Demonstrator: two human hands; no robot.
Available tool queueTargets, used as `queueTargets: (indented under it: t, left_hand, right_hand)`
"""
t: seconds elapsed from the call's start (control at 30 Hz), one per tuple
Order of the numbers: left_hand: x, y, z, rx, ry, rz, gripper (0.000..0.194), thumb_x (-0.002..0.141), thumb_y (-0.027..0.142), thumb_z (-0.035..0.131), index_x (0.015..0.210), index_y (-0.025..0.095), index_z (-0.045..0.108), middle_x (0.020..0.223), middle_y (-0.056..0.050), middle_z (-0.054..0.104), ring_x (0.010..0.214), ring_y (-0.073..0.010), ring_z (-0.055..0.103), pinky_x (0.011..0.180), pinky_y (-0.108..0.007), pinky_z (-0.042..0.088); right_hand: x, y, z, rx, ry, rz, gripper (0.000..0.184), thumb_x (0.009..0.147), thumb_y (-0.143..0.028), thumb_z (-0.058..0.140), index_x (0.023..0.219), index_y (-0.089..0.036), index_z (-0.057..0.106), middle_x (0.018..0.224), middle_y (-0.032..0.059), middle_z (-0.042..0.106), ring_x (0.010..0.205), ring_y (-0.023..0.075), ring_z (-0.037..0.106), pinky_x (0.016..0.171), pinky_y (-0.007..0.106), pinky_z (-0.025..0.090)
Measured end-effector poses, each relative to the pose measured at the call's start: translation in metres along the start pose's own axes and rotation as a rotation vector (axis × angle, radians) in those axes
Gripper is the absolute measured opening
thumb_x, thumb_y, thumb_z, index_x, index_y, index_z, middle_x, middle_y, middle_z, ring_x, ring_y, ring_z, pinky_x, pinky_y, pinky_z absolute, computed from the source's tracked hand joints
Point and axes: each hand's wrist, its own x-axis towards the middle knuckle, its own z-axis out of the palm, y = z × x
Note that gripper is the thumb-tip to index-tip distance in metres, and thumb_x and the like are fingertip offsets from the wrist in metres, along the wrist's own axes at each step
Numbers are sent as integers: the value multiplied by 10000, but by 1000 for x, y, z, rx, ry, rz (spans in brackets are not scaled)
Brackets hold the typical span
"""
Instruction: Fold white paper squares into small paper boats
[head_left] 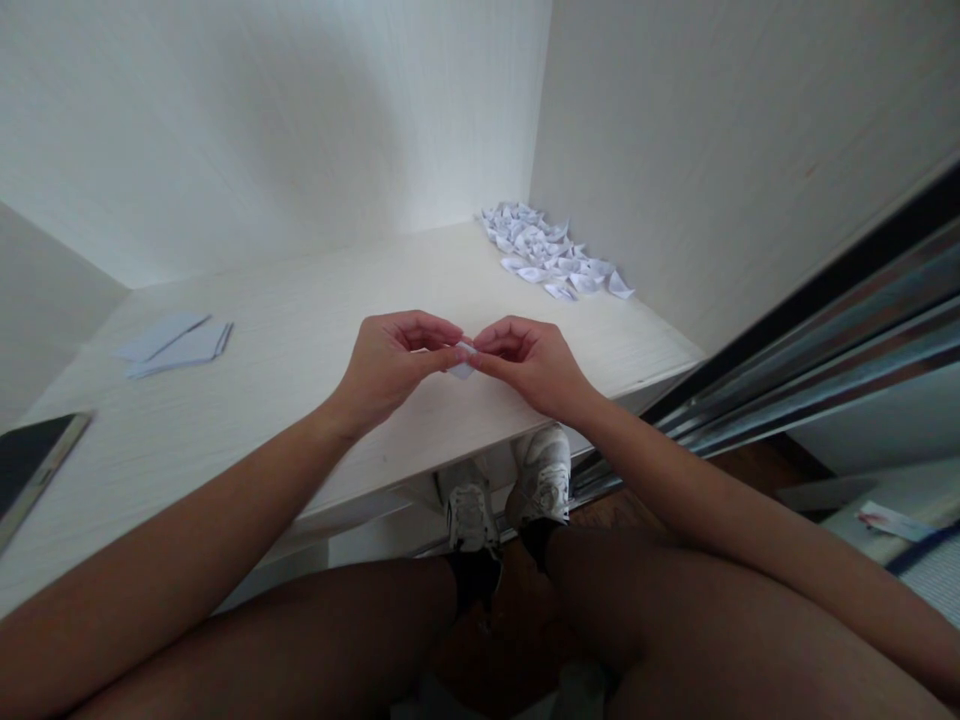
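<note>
A small folded piece of white paper (pixel 463 362) is pinched between my two hands, just above the front part of the white shelf (pixel 322 350). My left hand (pixel 401 358) grips its left side between thumb and fingers. On the opposite side, my right hand (pixel 529 362) pinches it the same way, fingertips almost meeting those of the left. The fingers hide part of the paper, so its full folded shape cannot be made out.
A heap of folded white paper boats (pixel 544 248) lies in the back right corner. Flat paper sheets (pixel 184 345) are stacked at the left, near a dark tablet-like device (pixel 37 465). Side walls and a dark-edged metal rail (pixel 787 300) bound the shelf. My shoes (pixel 540 475) show below its front edge.
</note>
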Motion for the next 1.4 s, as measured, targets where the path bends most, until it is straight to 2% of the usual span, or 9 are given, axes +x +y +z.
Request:
queueTargets:
  t: [0.23, 0.4, 0.63, 0.77, 1.1, 1.23, 1.4]
  left_hand:
    - [1, -3, -6, 58, -35, 12, 116, 746, 225, 907, 848, 223, 852, 850, -42, 830, 752, -143, 745, 745, -273, 588]
    - [2, -4, -8, 43, -63, -5, 97, 761, 236, 895, 839, 214, 842, 824, -39, 818, 719, -145, 732, 704, -280, 580]
    - [2, -5, -6, 55, 36, 55, 122, 718, 182, 896, 793, 235, 815, 795, -18, 807, 709, -167, 749, 680, -310, 609]
    - [3, -4, -6, 69, 62, 51, 136, 709, 184, 905, 794, 242, 817, 795, -18, 811, 703, -163, 748, 658, -298, 604]
    - [2, -3, -6, 52, 85, 28, 217, 700, 181, 902, 890, 220, 806, 808, -25, 817, 718, -190, 778, 699, -330, 637]
    - [3, -4, -6, 92, 86, 35, 211, 714, 199, 889, 886, 215, 768, 819, -28, 813, 741, -192, 779, 745, -350, 638]
    - [3, -3, -7, 72, 44, 35, 266, 725, 196, 875, 903, 221, 680, 823, -31, 811, 754, -203, 782, 757, -370, 632]
  right_hand:
    - [0, 2, -2, -2, 19, 18, 329, 684, -348, 939, 874, -185, 725, 870, 19, 787, 823, 144, 730, 819, 316, 581]
    - [0, 0, -2, -7, 15, 20, 285, 699, -292, 915, 892, -184, 736, 875, 17, 790, 833, 143, 735, 831, 314, 585]
    - [1, 2, -1, -22, 12, 5, 278, 718, -300, 900, 913, -185, 739, 895, 25, 794, 851, 153, 734, 861, 340, 603]
    - [3, 3, -1, -63, 36, -23, 232, 726, -270, 885, 883, -180, 740, 851, 13, 775, 792, 135, 706, 807, 312, 590]
    - [1, -1, 1, -46, 80, 15, 216, 701, -246, 888, 849, -172, 750, 774, -5, 757, 723, 113, 673, 746, 281, 548]
    - [2, -2, 2, -54, 80, 21, 232, 687, -267, 895, 840, -170, 750, 750, -3, 749, 707, 121, 667, 735, 292, 545]
    - [3, -1, 2, -106, 89, 21, 170, 714, -201, 851, 835, -172, 736, 725, 1, 731, 676, 129, 651, 708, 310, 545]
